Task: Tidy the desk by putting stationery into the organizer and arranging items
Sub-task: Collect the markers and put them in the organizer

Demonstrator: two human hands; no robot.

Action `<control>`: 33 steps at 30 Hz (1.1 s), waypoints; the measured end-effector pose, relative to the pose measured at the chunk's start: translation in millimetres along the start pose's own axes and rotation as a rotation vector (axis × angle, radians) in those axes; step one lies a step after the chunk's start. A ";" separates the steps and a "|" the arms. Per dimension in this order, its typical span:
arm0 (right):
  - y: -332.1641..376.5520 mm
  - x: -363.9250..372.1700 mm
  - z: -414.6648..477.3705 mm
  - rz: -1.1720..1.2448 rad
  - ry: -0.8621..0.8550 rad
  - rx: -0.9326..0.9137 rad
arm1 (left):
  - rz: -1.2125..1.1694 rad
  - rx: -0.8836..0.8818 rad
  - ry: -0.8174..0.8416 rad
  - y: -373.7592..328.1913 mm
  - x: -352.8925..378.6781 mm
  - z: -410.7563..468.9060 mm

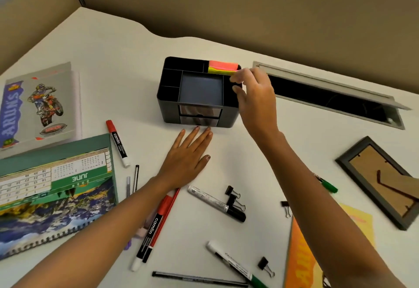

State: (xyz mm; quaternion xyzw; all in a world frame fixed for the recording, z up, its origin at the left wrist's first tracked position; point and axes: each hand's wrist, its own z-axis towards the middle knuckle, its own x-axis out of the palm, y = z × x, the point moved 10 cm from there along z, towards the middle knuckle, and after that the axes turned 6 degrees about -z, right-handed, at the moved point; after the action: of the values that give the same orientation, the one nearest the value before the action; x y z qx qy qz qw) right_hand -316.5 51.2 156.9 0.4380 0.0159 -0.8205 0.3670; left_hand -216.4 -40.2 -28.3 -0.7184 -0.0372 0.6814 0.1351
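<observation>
Early stage. My right hand (pixel 256 92) pinches the sticky notes (pixel 223 67) at their right end, seating them in the organizer's (pixel 199 92) back-right slot. The other slots look empty. My left hand (pixel 188 158) lies flat on the desk (pixel 113 61), fingers spread, tips just before the organizer. Markers (pixel 217 203), binder clips (pixel 233 197) and pens (pixel 199 278) are still loose on the desk.

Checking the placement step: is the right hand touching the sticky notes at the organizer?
Touching. The head view shows the right hand pinching the right end of the sticky notes, which stand in the organizer's back right compartment.
</observation>
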 end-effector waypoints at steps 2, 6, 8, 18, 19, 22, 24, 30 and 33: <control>11.2 -8.8 -33.4 0.031 0.044 0.006 | -0.005 -0.010 0.047 0.7 1.4 -0.4; 29.3 -23.8 -101.3 0.047 0.147 0.023 | -0.114 -0.061 0.201 1.1 5.5 2.0; 31.9 -27.8 -134.3 0.061 0.203 0.063 | -0.177 -0.108 0.290 -8.3 1.7 -2.7; 23.4 -29.0 -253.2 -0.038 0.383 0.245 | -0.648 -0.206 -0.109 -44.2 -42.9 -102.3; 21.7 -27.7 -258.0 -0.057 0.402 0.262 | -0.633 -0.210 -0.140 -44.6 -42.6 -111.4; 20.1 -25.8 -266.0 -0.118 0.448 0.294 | -0.545 -0.215 -0.180 -47.4 -40.3 -130.7; 21.9 -28.1 -267.2 -0.124 0.453 0.302 | -0.529 -0.216 -0.202 -50.4 -41.6 -138.5; 46.2 -67.5 -248.4 -0.049 0.256 0.285 | -0.595 -0.159 -0.275 -66.6 -59.1 -153.7; 66.4 -102.1 -237.0 0.006 0.105 0.277 | -0.657 -0.114 -0.292 -79.7 -73.5 -156.0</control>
State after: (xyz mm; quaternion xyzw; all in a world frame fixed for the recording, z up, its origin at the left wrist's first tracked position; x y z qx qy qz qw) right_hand -72.6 145.2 105.1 0.5267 -0.0797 -0.7897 0.3043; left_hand -56.7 -3.5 68.0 -0.5699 -0.3229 0.6937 0.2997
